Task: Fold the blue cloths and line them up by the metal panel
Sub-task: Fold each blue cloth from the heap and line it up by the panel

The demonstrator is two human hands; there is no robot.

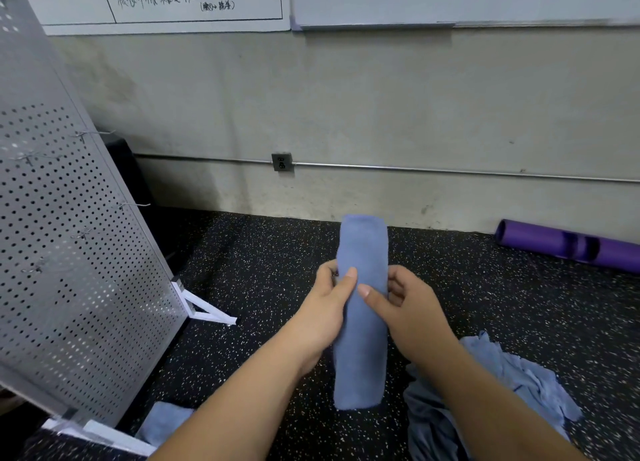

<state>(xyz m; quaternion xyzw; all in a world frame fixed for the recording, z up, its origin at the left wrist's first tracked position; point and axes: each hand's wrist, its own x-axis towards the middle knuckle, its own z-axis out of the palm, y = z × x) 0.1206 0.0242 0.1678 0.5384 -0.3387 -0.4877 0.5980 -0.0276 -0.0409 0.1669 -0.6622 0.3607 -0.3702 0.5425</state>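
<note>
Currently your left hand (pixel 325 308) and right hand (pixel 412 313) each pinch the long folded blue cloth (pixel 360 356) mid-length at frame centre; with both grips so close together, its free ends may sag open before reaching the perforated metal panel (pixel 69 218) at left.

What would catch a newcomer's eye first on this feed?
The long folded blue cloth in the centre stands out first, pinched near its middle by the left hand and right hand. Next comes the big perforated metal panel along the left, with a folded cloth by its foot. A crumpled pile of blue cloths lies lower right, and a purple roll lies by the wall.
</note>
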